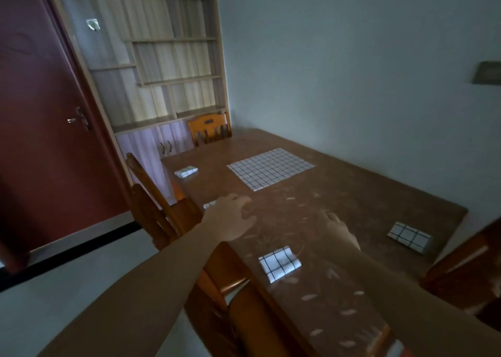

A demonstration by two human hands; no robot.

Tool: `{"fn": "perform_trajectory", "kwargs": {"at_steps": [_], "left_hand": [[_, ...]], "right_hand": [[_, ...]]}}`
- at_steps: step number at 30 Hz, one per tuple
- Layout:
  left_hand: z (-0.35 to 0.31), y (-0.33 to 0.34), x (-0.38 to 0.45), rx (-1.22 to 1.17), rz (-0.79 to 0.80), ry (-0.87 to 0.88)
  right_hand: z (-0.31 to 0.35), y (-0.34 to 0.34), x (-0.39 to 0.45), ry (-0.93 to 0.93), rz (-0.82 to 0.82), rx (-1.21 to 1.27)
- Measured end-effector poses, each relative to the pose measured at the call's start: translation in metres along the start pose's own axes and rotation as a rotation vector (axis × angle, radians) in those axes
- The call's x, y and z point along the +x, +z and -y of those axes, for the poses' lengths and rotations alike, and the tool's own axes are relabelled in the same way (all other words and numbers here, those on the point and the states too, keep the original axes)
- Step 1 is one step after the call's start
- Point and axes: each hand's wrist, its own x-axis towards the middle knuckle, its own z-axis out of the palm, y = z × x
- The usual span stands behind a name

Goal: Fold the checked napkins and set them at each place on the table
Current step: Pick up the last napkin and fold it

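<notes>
Napkins: 4 folded ones at surface edges, 1 flat napkin unfolded mid-surface. Rel. to flat napkin: far folded napkin just beyond-left; small folded one nearer-left, partly hidden by left hand; near folded napkin well toward camera; right folded napkin near-right. Left hand hovers by small one, fingers loose, holding nothing. Right hand short of flat napkin, seems empty, blurry. Step prob: last fold pending. Next: both hands reach flat napkin, pinch corners, fold.
</notes>
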Motion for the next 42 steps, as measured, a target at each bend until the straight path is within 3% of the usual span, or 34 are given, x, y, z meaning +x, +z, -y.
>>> {"fn": "perform_trajectory", "kwargs": {"at_steps": [8, 14, 18, 22, 28, 35, 42], "left_hand": [[0.117, -0.03, 0.01, -0.04, 0.011, 0.041], [0.23, -0.054, 0.063, -0.063, 0.042, 0.143], [0.275, -0.059, 0.109, -0.039, 0.1, 0.174], [0.292, -0.053, 0.166, -0.076, 0.122, 0.241], [0.308, -0.042, 0.259, -0.033, 0.146, 0.341], [0.339, -0.022, 0.376, 0.072, 0.181, 0.401], [0.361, 0.046, 0.525, 0.052, 0.225, 0.536]], "right_hand": [[0.1, 0.051, 0.024, 0.05, -0.034, -0.034], [0.164, 0.123, 0.105, 0.1, -0.055, -0.096], [0.196, 0.135, 0.139, 0.128, -0.08, -0.144], [0.201, 0.137, 0.182, 0.174, -0.101, -0.23], [0.192, 0.147, 0.264, 0.29, -0.211, -0.142], [0.179, 0.191, 0.352, 0.339, -0.121, -0.121], [0.17, 0.226, 0.454, 0.51, -0.23, -0.019]]}}
